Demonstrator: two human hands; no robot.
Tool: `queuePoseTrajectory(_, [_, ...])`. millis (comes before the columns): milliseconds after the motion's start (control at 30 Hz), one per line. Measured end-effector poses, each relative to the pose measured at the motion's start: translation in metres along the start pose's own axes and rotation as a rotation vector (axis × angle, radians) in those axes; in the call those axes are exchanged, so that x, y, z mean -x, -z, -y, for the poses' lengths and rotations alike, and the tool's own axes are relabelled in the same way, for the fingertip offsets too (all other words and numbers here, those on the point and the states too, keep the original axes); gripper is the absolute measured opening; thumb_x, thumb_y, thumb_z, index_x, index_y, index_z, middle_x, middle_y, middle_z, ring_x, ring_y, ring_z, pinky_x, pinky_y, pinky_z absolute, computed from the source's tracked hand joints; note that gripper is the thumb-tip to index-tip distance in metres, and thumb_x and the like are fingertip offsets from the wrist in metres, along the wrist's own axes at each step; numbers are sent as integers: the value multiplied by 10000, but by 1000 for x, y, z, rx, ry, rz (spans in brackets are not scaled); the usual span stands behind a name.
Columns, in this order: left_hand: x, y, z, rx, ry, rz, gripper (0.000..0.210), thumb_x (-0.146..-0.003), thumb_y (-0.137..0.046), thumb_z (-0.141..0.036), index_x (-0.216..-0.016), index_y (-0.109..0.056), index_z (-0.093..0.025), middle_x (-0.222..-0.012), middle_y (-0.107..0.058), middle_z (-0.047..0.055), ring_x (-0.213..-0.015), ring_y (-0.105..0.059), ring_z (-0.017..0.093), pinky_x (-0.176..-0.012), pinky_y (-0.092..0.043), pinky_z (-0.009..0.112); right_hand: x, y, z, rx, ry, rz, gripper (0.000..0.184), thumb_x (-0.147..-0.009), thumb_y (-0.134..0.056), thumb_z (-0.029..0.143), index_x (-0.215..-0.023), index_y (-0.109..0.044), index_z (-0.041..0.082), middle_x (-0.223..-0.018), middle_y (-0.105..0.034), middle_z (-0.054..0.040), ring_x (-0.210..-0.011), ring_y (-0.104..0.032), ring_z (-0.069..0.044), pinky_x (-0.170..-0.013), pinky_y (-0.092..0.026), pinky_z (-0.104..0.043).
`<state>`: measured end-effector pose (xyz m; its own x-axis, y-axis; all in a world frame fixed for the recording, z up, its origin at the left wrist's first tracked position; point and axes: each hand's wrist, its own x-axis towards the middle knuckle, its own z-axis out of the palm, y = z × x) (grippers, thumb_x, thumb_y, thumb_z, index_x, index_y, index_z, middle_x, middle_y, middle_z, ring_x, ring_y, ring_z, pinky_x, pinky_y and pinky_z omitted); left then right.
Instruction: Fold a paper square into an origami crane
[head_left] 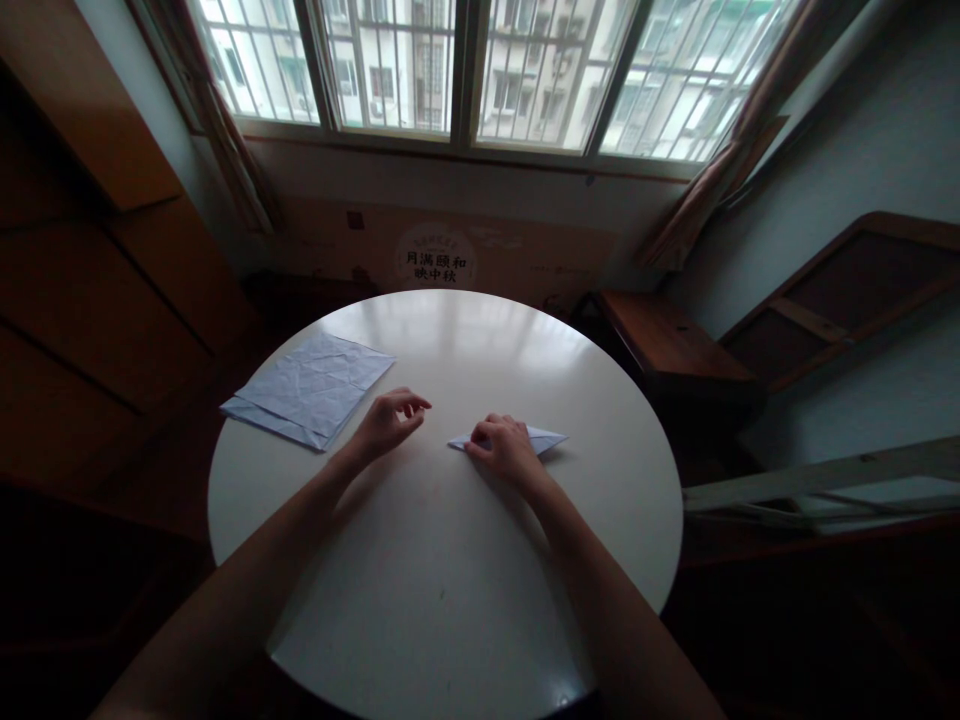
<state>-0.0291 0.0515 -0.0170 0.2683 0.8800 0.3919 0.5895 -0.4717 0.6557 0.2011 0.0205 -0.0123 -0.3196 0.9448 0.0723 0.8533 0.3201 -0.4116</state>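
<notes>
You should find the folded paper very light, with next to no weight to fight; the layers probably make it stiffer along its length than a single sheet, yet it would likely bend or crumple if you squeezed its middle. The glossy white counter may let it skate sideways, so a light downward press is likely to steady it better than a hard pinch. Your safest hold is probably flat fingertips along a folded edge, with the thin points at either end spared, since those look the easiest to blunt or crush. It lies near the middle of the counter, under your right hand, whose curled fingers cover its central part; you cannot tell from here whether they pinch the paper or only press on it. Your left hand is just beside it, apart from the paper, fingers half bent with a gap to the thumb and nothing visible in its grasp. To look at, the piece is slim and pale, bluish white, tapering to a narrow tip on the left and a sharper wedge on the right, where an edge of a fold shows. Creased sheets of similar colour lie at the counter's left side.
</notes>
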Motion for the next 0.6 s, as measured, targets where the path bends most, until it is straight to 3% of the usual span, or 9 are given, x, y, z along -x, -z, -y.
queuePoseTrajectory(67, [8, -7, -12, -77, -150, 200, 234, -835, -536, -224, -982, -715, -190, -681, -637, 13, -589, -545, 96, -600, -412, 203, 0, 2, -4, 6, -18, -7, 149, -823, -629, 342, -817, -680, 202, -896, -645, -36, -901, -530, -193, -802, -300, -320])
queuePoseTrajectory(133, [16, -15, -23, -167, -214, 349, 259, -851, -546, -267, -1057, -699, -234, -637, -641, -4, -542, -538, 88, -568, -378, 192, 0, 4, -9, 17, -37, -10, 154, -824, -626, 348, -823, -683, 205, -897, -645, -36, -899, -532, -191, -802, -301, -318])
queuePoseTrajectory(200, [22, -21, -30, -252, -265, 427, 283, -868, -534, -297, -1114, -674, -278, -687, -682, 4, -563, -574, 99, -570, -372, 194, -1, 5, -12, 28, -55, -11, 160, -824, -625, 356, -825, -687, 208, -897, -645, -36, -899, -536, -192, -800, -305, -316])
queuePoseTrajectory(333, [25, -28, -34, -355, -319, 436, 320, -917, -468, -354, -1191, -622, -296, -910, -719, 42, -722, -648, 147, -621, -404, 213, -2, 8, -15, 51, -69, -13, 172, -832, -617, 366, -835, -691, 211, -907, -653, -42, -916, -545, -198, -791, -311, -315])
queuePoseTrajectory(600, [24, -25, -41, -486, -286, 434, 407, -922, -448, -419, -1304, -523, -299, -885, -663, 35, -707, -635, 162, -612, -424, 229, -2, 11, -15, 66, -47, 9, 174, -851, -603, 356, -864, -692, 208, -901, -681, -47, -917, -561, -198, -789, -325, -312])
